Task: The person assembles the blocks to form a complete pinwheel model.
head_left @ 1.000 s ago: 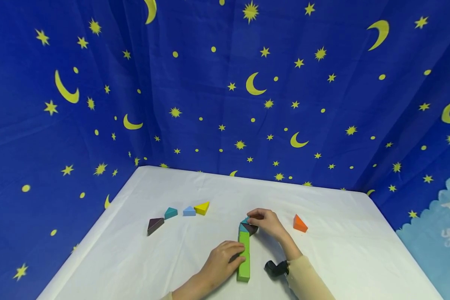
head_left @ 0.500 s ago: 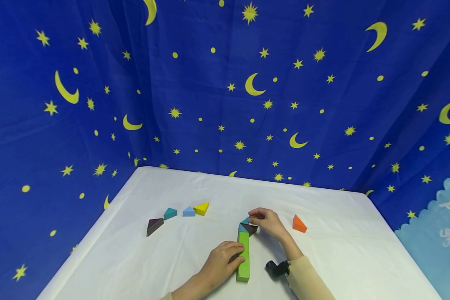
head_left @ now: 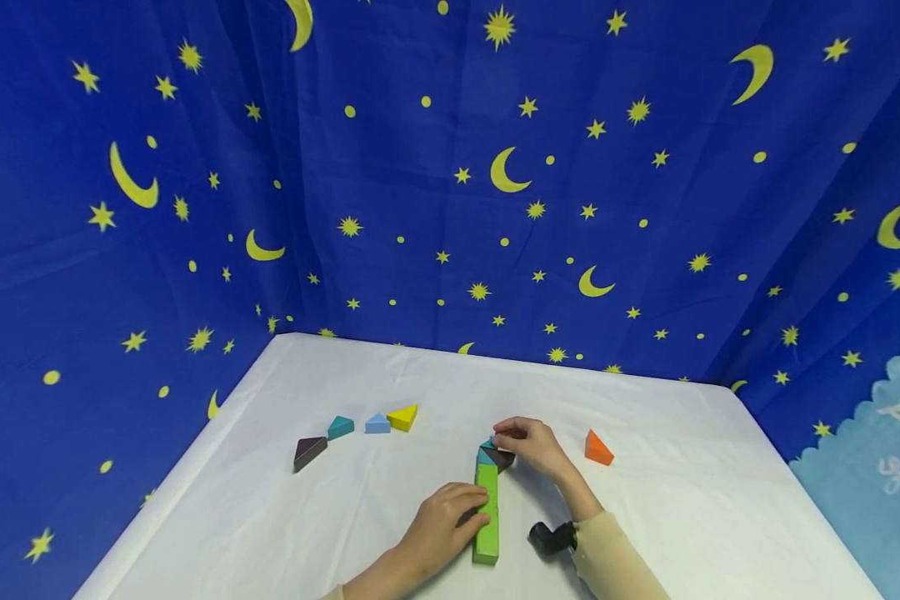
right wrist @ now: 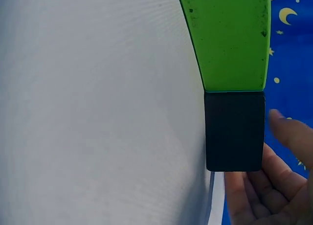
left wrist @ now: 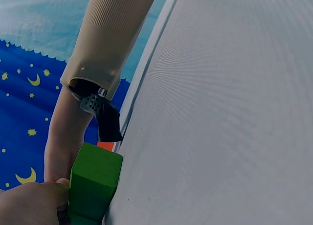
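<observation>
In the head view, two green blocks (head_left: 487, 533) lie end to end in a row. My left hand (head_left: 446, 521) rests along their left side, thumb and fingertips on the top. Beyond the far end sit a dark triangular block (head_left: 502, 458) and blue triangular blocks (head_left: 485, 456), close against the row. My right hand (head_left: 534, 442) touches the farther blue triangle with its fingertips, partly covering it. In the right wrist view, the dark block (right wrist: 234, 132) abuts the green one (right wrist: 230, 39); fingers extend behind it and the thumb (right wrist: 291, 137) stands apart.
On the table (head_left: 390, 483), a dark triangle (head_left: 311, 452), a teal block (head_left: 341, 427), a light blue triangle (head_left: 377, 423) and a yellow triangle (head_left: 402, 417) lie to the left. An orange triangle (head_left: 598, 448) lies right. A black wrist camera (head_left: 551, 537) sits by the right sleeve.
The right fingertips shift slightly right, then back left over the far blue triangle. The left hand and the green blocks stay put.
</observation>
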Motion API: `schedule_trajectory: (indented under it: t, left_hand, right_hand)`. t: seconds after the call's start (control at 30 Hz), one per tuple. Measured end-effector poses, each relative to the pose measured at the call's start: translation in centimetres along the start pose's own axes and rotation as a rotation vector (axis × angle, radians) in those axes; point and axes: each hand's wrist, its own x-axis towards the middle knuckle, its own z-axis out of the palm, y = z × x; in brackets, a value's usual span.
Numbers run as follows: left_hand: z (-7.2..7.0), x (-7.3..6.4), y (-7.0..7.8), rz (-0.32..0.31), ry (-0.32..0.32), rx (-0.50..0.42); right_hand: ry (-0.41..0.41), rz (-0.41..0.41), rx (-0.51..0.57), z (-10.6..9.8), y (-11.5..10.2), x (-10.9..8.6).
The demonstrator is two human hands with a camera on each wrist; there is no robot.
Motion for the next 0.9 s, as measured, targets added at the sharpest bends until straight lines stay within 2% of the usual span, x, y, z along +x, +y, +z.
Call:
schedule_trajectory:
  t: [0.1,0.2,0.33,0.47,0.53,0.7,0.8,0.9]
  left_hand:
    - [0.0,0.0,0.1,-0.007,-0.003,-0.003]
    - [0.1,0.0,0.1,-0.006,-0.003,-0.007]
    - [0.1,0.1,0.0,-0.004,0.006,-0.010]
    - [0.1,0.2,-0.1,-0.012,0.009,-0.007]
    - [0.0,0.2,-0.1,-0.015,0.009,-0.007]
    - [0.1,0.1,-0.2,-0.007,0.025,-0.012]
    - [0.1,0.1,-0.2,-0.007,0.028,-0.015]
    - [0.2,0.0,-0.1,-0.010,0.014,-0.012]
  right_hand:
    - [0.052,0.008,0.022,-0.6,-0.2,-0.2]
    - [0.121,0.010,0.058,-2.0,-0.5,-0.7]
    - [0.254,0.018,0.072,-5.1,-0.2,-1.5]
    - [0.399,0.080,0.034,-8.4,0.8,-2.4]
    - [0.444,0.111,0.026,-9.6,1.5,-3.0]
    - [0.481,0.147,-0.052,-10.9,3.2,-4.2]
    - [0.461,0.166,-0.160,-10.7,4.4,-4.5]
    - [0.406,0.203,-0.227,-10.2,5.3,-4.9]
